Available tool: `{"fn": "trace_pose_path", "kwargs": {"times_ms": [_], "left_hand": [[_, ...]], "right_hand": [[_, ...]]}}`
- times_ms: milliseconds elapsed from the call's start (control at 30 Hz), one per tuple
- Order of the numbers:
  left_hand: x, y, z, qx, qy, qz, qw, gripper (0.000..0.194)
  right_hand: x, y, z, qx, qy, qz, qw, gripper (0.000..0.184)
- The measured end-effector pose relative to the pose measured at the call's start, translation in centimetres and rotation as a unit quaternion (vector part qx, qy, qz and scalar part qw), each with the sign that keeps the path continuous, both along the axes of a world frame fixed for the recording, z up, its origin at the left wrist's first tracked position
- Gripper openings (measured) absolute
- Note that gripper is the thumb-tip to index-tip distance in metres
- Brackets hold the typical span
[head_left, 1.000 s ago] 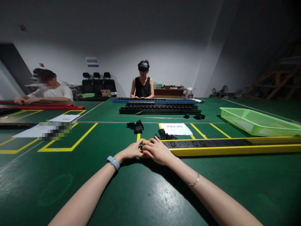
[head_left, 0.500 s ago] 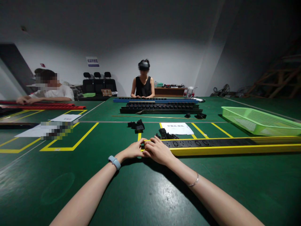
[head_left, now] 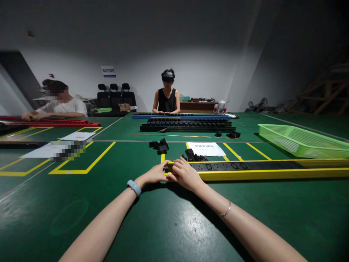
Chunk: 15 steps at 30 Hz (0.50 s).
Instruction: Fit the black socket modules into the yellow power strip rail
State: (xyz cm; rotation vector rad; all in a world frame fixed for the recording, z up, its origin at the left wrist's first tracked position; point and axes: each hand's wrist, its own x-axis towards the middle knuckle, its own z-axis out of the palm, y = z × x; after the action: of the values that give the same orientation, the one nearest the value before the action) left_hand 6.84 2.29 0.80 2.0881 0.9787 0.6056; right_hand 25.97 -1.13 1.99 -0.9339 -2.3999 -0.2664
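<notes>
A long yellow rail (head_left: pixel 261 174) lies across the green table (head_left: pixel 169 218), with black socket modules (head_left: pixel 226 166) set along its channel. My left hand (head_left: pixel 155 173) and my right hand (head_left: pixel 185 174) meet at the rail's left end, fingers curled and pressed against it. What the fingertips pinch there is hidden. A blue band sits on my left wrist and a thin bracelet on my right. Loose black modules (head_left: pixel 195 157) lie just behind my right hand.
A green mesh tray (head_left: pixel 300 142) stands at the right. More black parts (head_left: pixel 160 145) and a white sheet (head_left: pixel 208 149) lie beyond the rail. A person in black sits opposite behind blue and black strips (head_left: pixel 185 123). Another person sits far left by red rails (head_left: pixel 54 123).
Both hands have stayed together at the rail's left end. The view has shifted slightly, and the fingers have closed a little more over the yellow end.
</notes>
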Motion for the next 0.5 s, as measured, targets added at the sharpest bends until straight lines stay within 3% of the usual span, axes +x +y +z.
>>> {"fn": "trace_pose_path", "kwargs": {"times_ms": [267, 500], "left_hand": [[0.10, -0.13, 0.06, -0.010, -0.031, -0.007, 0.999, 0.068], [0.08, -0.34, 0.23, -0.029, -0.056, -0.011, 0.998, 0.065]], "right_hand": [[0.85, 0.74, -0.77, -0.019, 0.019, 0.057, 0.998, 0.021], [0.98, 0.61, -0.10, 0.008, -0.060, 0.036, 0.998, 0.023]]}}
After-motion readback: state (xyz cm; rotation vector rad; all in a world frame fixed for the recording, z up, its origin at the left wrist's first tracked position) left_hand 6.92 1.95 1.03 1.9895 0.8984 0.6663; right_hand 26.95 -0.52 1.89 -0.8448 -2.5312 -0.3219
